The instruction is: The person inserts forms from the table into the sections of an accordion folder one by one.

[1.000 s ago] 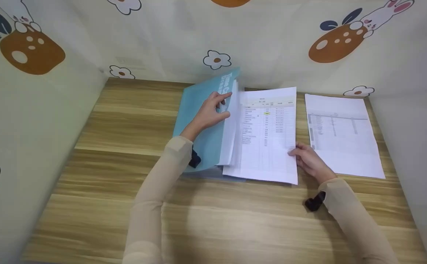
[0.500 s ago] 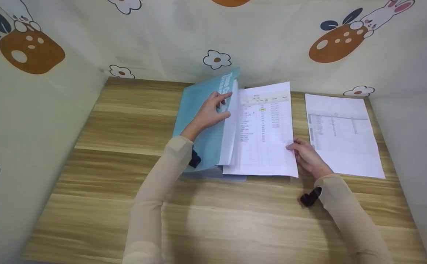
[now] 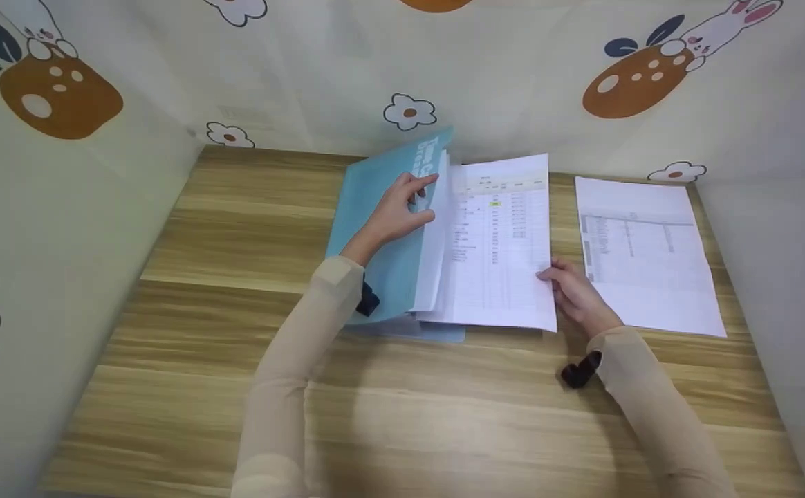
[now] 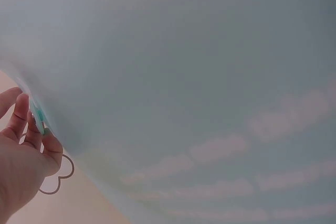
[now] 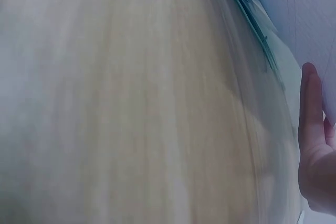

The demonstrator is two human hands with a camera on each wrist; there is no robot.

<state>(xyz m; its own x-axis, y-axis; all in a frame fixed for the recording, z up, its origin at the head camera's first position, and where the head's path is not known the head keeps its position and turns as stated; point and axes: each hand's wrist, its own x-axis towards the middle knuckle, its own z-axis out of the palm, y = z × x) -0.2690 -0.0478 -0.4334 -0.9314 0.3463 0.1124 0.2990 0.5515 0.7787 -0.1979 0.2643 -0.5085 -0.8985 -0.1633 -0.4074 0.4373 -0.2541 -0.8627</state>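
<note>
The likeliest trouble, I judge, is creasing: the printed sheet (image 3: 506,283) stands right of centre in the frame with its left part hidden behind the raised inner leaves (image 3: 431,273) of the blue folder (image 3: 375,194), so if its hidden edge catches on a leaf, a push from the right could buckle it. Being pinched at one point only, it could also swing askew. Should the left hand (image 3: 399,209) lose the folder's cover, cover and leaves might drop onto the sheet.

That left hand, near the centre of the frame, grips the cover's free edge between thumb and fingers, holding it tilted up. The right hand (image 3: 577,294) pinches the sheet's right edge, thumb on top.

The sheet is white and thin, slightly bowed, with a ruled table under a pale header band and one cell highlighted yellow; the print is too small to read. The folder, left of it, has a glossy light-blue cover with white lettering near its upper edge. A second printed page (image 3: 651,290) lies flat on the wood-grain tabletop (image 3: 409,429) at the right of the frame, apart from the folder.
</note>
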